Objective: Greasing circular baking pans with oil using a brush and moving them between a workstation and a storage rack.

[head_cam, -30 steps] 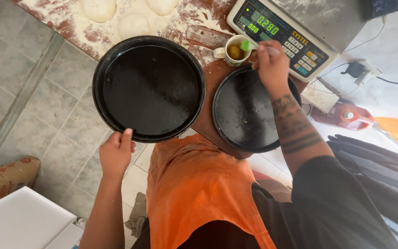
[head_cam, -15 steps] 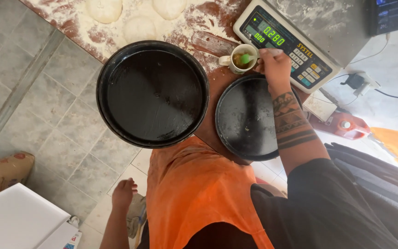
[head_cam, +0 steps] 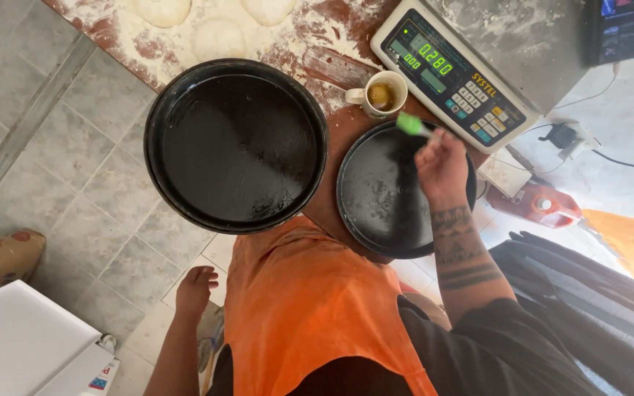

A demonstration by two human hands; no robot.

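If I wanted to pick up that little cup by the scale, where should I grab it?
Probably by the small handle on the cup, coming in from the floured side of the table. The handle sticks out that way, and the cup stands upright with liquid inside, so keep it level. The scale blocks the other side.

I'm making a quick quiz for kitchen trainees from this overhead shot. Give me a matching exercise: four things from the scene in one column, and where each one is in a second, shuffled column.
Things:
1. green brush
2. cup
3. large black pan
4. left hand

Places:
A. hanging down beside the orange apron, holding nothing
B. on the table next to the scale
C. held in the right hand above the smaller pan
D. jutting over the table edge above the tiled floor

Pairs: 1-C, 2-B, 3-D, 4-A
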